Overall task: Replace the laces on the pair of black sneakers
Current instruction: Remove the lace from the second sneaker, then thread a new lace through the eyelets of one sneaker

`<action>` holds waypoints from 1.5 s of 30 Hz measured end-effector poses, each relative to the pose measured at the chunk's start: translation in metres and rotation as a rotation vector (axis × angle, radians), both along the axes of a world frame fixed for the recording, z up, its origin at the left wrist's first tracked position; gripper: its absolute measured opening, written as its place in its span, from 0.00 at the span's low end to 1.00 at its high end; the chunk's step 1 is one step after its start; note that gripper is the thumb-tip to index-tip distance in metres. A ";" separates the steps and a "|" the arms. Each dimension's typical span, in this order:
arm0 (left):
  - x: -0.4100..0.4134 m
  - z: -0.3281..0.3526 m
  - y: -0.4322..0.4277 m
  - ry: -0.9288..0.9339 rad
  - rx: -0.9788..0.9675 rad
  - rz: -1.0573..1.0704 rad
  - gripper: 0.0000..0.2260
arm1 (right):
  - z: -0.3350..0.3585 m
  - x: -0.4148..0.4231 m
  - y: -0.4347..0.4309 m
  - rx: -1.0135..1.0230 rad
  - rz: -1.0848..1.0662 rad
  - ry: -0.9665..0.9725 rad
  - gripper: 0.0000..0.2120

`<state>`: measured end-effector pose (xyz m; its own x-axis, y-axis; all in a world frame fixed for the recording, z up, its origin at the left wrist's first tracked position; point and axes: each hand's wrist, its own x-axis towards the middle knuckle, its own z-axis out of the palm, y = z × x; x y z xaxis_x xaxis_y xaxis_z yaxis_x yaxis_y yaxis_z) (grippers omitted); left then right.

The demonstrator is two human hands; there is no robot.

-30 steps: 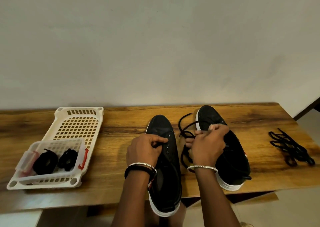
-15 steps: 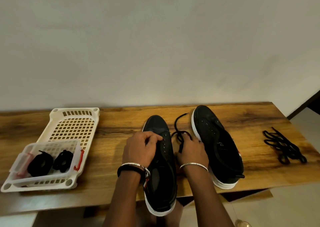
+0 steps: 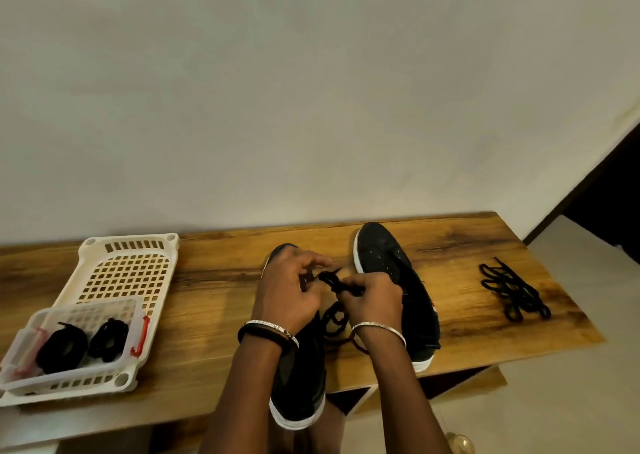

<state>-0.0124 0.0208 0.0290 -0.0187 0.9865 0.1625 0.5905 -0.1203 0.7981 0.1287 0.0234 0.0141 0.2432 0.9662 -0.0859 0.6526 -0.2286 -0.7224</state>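
Two black sneakers with white soles lie on the wooden table point(image 3: 214, 315). The left sneaker point(image 3: 301, 381) points away from me, its heel past the near edge. My left hand point(image 3: 289, 291) rests over its front and pinches a black lace point(image 3: 332, 278). My right hand point(image 3: 372, 297) grips the same lace just right of that. More of the lace coils on the table between the shoes. Beside it, the right sneaker point(image 3: 391, 270) lies with bare eyelets.
A white perforated basket point(image 3: 128, 270) sits at the left, holding a clear tub point(image 3: 138, 318) with two coiled black laces point(image 3: 83, 344). A loose pile of black laces point(image 3: 512, 292) lies at the table's right end. A wall stands directly behind.
My right hand left the right sneaker and came to the lace between the shoes. Both hands now hold the lace over the left sneaker's front. The lace has gathered nearer me.
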 end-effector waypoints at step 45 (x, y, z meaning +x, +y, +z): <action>0.220 -0.003 0.006 -0.649 -0.655 -0.069 0.09 | -0.007 0.228 0.013 0.001 -0.297 -0.291 0.13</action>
